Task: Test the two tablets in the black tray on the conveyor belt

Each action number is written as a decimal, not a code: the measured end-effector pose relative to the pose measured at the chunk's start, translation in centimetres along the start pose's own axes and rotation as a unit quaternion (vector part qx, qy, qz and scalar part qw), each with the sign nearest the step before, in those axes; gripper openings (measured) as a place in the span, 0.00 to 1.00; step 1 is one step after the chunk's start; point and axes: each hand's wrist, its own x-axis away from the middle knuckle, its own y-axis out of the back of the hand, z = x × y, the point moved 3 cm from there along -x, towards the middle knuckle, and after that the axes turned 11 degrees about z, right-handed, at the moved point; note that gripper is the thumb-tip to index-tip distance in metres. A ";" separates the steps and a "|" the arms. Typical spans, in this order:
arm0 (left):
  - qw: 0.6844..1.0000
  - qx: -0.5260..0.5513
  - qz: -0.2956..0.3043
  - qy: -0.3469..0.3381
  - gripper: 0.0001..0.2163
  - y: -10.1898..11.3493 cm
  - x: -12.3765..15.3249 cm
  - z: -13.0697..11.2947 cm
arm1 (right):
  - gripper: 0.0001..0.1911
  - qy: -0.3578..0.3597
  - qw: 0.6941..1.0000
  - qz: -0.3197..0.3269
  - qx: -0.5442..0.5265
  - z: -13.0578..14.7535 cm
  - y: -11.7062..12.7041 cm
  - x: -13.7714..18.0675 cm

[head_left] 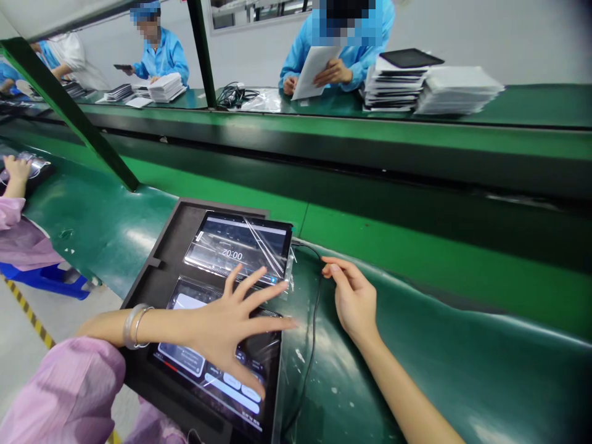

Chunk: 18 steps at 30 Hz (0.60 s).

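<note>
**Spread fingers over 2 lit tablets on the green belt**

Spread wide and gripping nothing, the left hand lies flat across the near tablet, its fingertips reaching toward the edge of the far tablet. Both tablets sit in a dark tray on the green belt, their screens lit under loose clear film; the far one shows 00:00. 2 bangles circle the left wrist, above a pink sleeve.

To the right of the tray, the right hand rests loosely on the belt, fingers lightly curled and holding nothing, fingertips just beside a thin black cable. That cable runs from the far tablet's corner down along the belt, between the 2 hands.

Across the raised green divider, 2 people in blue coats work; one holds a white sheet beside stacks of tablets and bags. At far left, another person's hand presses on a wrapped device.
</note>
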 end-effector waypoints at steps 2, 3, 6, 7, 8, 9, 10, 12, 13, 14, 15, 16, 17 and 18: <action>0.999 0.011 0.032 -0.027 0.50 -0.5 0.1 -0.7 | 0.10 0.000 1.000 0.000 0.000 0.1 0.0 0.0; 0.998 0.013 0.042 -0.035 0.49 -0.7 0.1 -0.8 | 0.10 0.000 1.000 0.001 0.001 0.1 0.0 0.0; 0.997 0.018 0.058 -0.037 0.49 -1.0 0.0 -0.8 | 0.10 0.001 1.000 0.002 0.004 0.1 0.0 0.0; 0.997 0.019 0.061 -0.036 0.49 -1.0 -0.1 -0.7 | 0.10 0.000 1.000 0.003 0.006 0.1 0.0 0.0; 0.997 0.021 0.064 -0.035 0.49 -1.0 -0.1 -0.6 | 0.10 0.000 1.000 0.004 0.009 0.1 0.0 0.0; 0.997 0.023 0.066 -0.034 0.49 -1.0 -0.2 -0.5 | 0.10 0.000 1.000 0.004 0.011 0.1 0.0 0.0; 0.997 0.023 0.068 -0.033 0.50 -1.1 -0.2 -0.5 | 0.10 0.000 1.000 0.004 0.014 0.1 0.1 0.0; 0.997 0.020 0.068 -0.030 0.50 -1.3 -0.2 -0.5 | 0.10 0.000 1.000 0.007 0.021 0.2 0.1 0.0; 0.997 0.017 0.068 -0.027 0.50 -1.4 -0.2 -0.5 | 0.11 0.000 1.000 0.008 0.027 0.3 0.1 0.0; 0.997 0.015 0.069 -0.026 0.50 -1.5 -0.1 -0.6 | 0.10 0.000 0.999 0.010 0.034 0.5 0.1 0.0; 0.997 0.017 0.071 -0.026 0.50 -1.5 -0.1 -0.7 | 0.10 0.001 0.999 0.012 0.042 0.8 0.0 0.0; 0.997 0.022 0.073 -0.026 0.49 -1.4 0.0 -0.8 | 0.11 0.002 0.999 0.013 0.052 1.1 -0.1 0.0; 0.996 0.031 0.077 -0.027 0.49 -1.2 -0.1 -0.9 | 0.11 0.005 0.998 0.016 0.063 1.4 -0.3 -0.1; 0.996 0.044 0.077 -0.026 0.49 -0.9 -0.2 -0.9 | 0.12 0.010 0.997 0.020 0.075 1.7 -0.5 -0.2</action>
